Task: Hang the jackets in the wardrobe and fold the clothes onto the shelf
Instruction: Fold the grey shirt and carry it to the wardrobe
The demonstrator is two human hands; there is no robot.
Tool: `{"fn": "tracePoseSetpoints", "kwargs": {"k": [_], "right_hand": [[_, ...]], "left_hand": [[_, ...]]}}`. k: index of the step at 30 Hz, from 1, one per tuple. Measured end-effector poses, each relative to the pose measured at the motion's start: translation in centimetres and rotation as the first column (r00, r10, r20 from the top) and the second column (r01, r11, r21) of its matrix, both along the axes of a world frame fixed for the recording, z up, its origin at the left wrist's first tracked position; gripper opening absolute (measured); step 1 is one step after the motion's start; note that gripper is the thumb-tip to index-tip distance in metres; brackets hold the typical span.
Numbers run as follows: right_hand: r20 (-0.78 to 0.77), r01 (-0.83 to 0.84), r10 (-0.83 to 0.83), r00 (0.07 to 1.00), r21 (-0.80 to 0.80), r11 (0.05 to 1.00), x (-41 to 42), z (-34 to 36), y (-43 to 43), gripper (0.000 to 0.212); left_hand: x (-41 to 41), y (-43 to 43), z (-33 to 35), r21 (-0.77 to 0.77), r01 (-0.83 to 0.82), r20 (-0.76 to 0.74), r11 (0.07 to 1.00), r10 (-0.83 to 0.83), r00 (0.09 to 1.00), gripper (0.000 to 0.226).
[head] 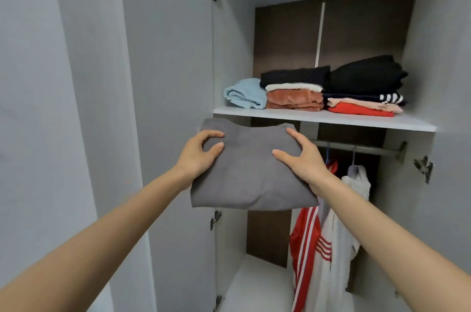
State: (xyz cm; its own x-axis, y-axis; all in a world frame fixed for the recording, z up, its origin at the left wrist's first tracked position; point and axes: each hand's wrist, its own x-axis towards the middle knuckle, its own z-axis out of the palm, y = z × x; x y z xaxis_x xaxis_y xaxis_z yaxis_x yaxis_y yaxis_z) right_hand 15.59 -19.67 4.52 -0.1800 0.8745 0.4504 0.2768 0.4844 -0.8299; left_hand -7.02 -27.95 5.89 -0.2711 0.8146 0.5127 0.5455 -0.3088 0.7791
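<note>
Grip of left hand and right hand around grey garment, underside hidden.

Left hand, right hand (both round garment)

Item one, grey folded garment: lying flat, being gripped at its sides by the left hand and right hand, just below the near edge of the white shelf. The shelf is carrying a light-blue bundle at left and two folded stacks beside it. Red-and-white jacket and white jacket: hanging from the rail below, at right.
</note>
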Motion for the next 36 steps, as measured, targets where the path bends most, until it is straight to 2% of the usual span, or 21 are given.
{"fn": "tracePoseSetpoints", "kwargs": {"k": [12, 17, 22, 27, 33, 35, 36], "right_hand": [[-0.096, 0.261, -0.252, 0.963, 0.096, 0.961, -2.0, 10.7, 12.4, 0.062], [-0.181, 0.266, -0.237, 0.955, 0.162, 0.95, -1.8, 14.2, 19.6, 0.045], [-0.23, 0.289, -0.241, 0.943, 0.202, 0.936, -0.9, 18.7, 28.1, 0.042], [-0.208, 0.323, -0.279, 0.938, 0.223, 0.92, 1.0, 23.2, 37.1, 0.047], [-0.214, 0.372, -0.338, 0.917, 0.147, 0.917, 3.3, 27.1, 46.4, 0.055], [-0.167, 0.371, -0.348, 0.922, 0.13, 0.92, 3.9, 27.0, 49.0, 0.055], [-0.103, 0.377, -0.366, 0.925, 0.129, 0.917, 4.1, 26.5, 50.3, 0.055]], "left_hand": [[-2.8, 17.5, 11.3, 0.076, 0.21, 0.004, 0.975, -0.211, 0.978, 0.029], [-3.4, 25.8, 14.0, 0.135, 0.267, 0.044, 0.954, -0.275, 0.96, 0.028], [-2.8, 35.3, 18.1, 0.215, 0.285, 0.023, 0.934, -0.296, 0.955, 0.027], [-1.0, 45.5, 22.5, 0.187, 0.335, 0.027, 0.923, -0.346, 0.938, 0.025], [1.8, 56.6, 26.4, 0.12, 0.383, 0.061, 0.916, -0.391, 0.918, 0.031], [2.6, 59.5, 26.2, 0.097, 0.366, 0.056, 0.926, -0.372, 0.927, 0.032], [2.8, 61.1, 25.7, 0.09, 0.322, -0.004, 0.942, -0.323, 0.946, 0.033]]}}
